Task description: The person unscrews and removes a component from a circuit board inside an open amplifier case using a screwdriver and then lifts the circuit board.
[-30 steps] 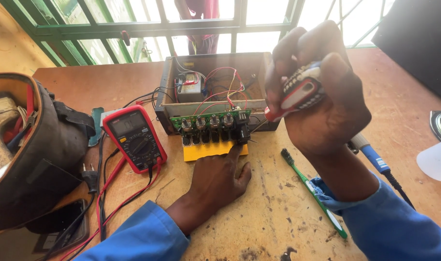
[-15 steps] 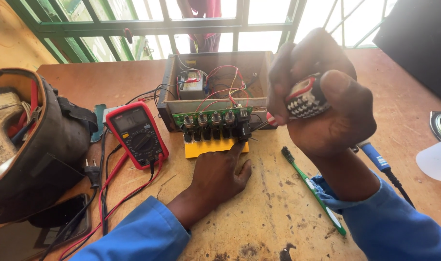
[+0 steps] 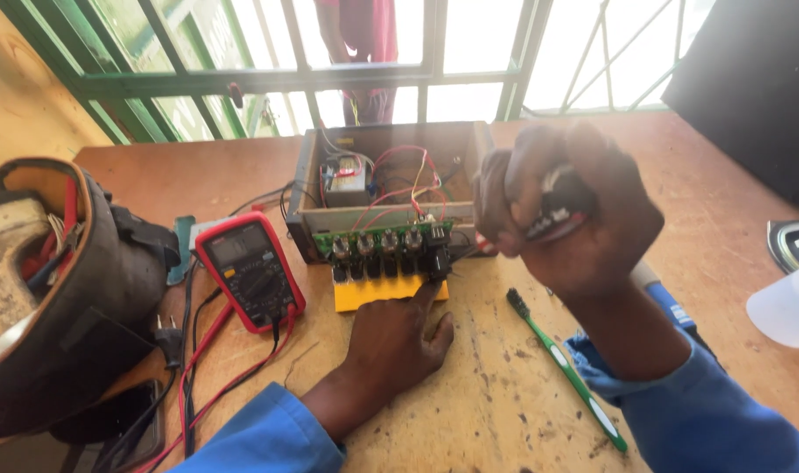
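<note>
Circuit board: green circuit board [image 3: 389,238] with a row of knobs, centre of frame, fixed across the front of an open wooden box [image 3: 390,162] full of red wires.
Surface: worn wooden table [image 3: 496,394]; green window bars behind.
Left hand: my left hand [image 3: 395,337] lies flat on the table, forefinger touching the board's right end above a yellow block [image 3: 386,293].
Right hand: my right hand [image 3: 566,215], right of the board, is fisted tight around a red-and-grey tool handle [image 3: 552,215].
Nearby: red multimeter [image 3: 250,271] left, green toothbrush [image 3: 566,368] lower right.
</note>
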